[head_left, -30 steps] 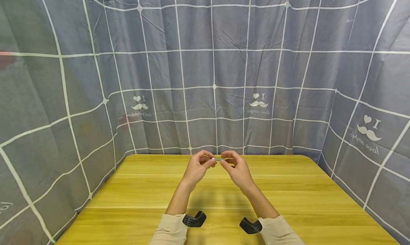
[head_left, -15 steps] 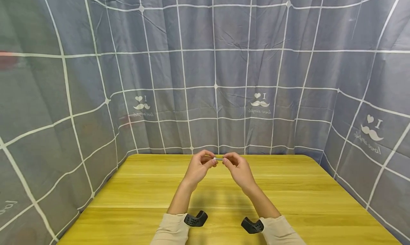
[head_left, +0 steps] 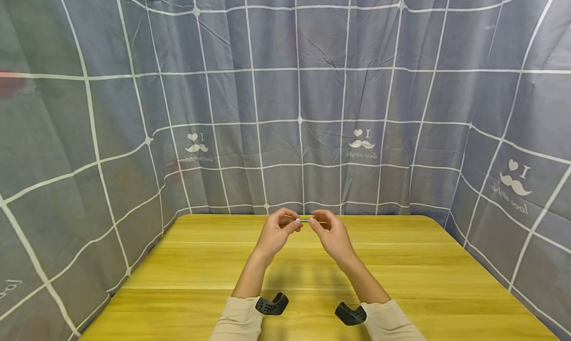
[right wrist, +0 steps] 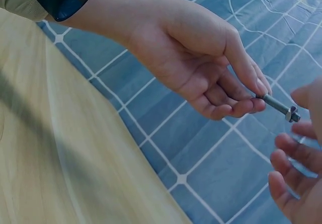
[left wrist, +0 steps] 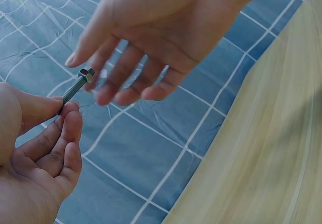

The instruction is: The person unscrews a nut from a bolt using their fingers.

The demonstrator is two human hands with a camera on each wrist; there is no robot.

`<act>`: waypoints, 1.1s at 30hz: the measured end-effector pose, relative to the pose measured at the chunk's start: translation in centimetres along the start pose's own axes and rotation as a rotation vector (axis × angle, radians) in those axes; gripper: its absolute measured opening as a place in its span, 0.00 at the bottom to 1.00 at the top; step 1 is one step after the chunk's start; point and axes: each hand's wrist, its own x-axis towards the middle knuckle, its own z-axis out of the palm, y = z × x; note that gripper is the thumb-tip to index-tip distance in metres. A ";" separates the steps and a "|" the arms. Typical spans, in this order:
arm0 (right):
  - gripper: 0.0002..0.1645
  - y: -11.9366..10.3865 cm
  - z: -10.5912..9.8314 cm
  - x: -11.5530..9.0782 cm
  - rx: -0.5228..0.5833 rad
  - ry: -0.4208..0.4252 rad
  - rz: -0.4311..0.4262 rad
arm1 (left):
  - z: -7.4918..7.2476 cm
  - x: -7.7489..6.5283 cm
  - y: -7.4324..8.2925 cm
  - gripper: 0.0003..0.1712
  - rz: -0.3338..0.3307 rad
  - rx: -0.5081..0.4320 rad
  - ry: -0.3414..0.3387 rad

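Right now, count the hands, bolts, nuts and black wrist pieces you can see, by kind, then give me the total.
Hands: 2 (left hand, right hand)
Bolts: 1 (bolt)
Nuts: 1 (nut, on the bolt)
Black wrist pieces: 2 (left piece, right piece)
Total: 6

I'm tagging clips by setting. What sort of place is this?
Probably a makeshift indoor recording booth: a grey grid-patterned curtain hangs behind and on both sides of a wood-grain table, and black devices sit at both sleeve cuffs.
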 end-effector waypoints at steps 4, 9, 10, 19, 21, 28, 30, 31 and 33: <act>0.13 0.0 0.0 -0.1 -0.014 -0.002 0.024 | 0.0 0.0 0.1 0.04 -0.004 0.005 -0.001; 0.09 0.1 -0.1 -0.1 -0.001 -0.023 0.006 | 0.0 -0.1 0.0 0.04 -0.006 0.008 -0.001; 0.09 0.1 -0.1 -0.1 0.003 -0.025 0.002 | 0.0 -0.1 0.0 0.04 -0.004 0.008 0.000; 0.17 0.1 -0.1 0.0 0.042 -0.051 -0.040 | -0.1 -0.1 0.3 0.04 -0.012 -0.001 0.003; 0.20 0.1 0.0 0.0 0.039 -0.037 -0.030 | -0.1 -0.1 0.2 0.04 -0.011 -0.007 0.002; 0.14 0.0 0.1 -0.1 -0.040 0.001 0.017 | -0.1 -0.1 0.3 0.04 -0.006 -0.006 0.003; 0.12 0.1 0.1 -0.1 -0.041 0.002 0.015 | -0.1 -0.1 0.2 0.04 -0.005 -0.004 0.006; 0.12 0.1 0.1 0.0 -0.038 0.001 0.011 | -0.1 -0.1 0.2 0.04 -0.005 -0.003 0.007; 0.11 0.1 0.0 -0.1 -0.036 0.005 0.008 | -0.1 -0.1 0.2 0.04 -0.005 -0.006 0.006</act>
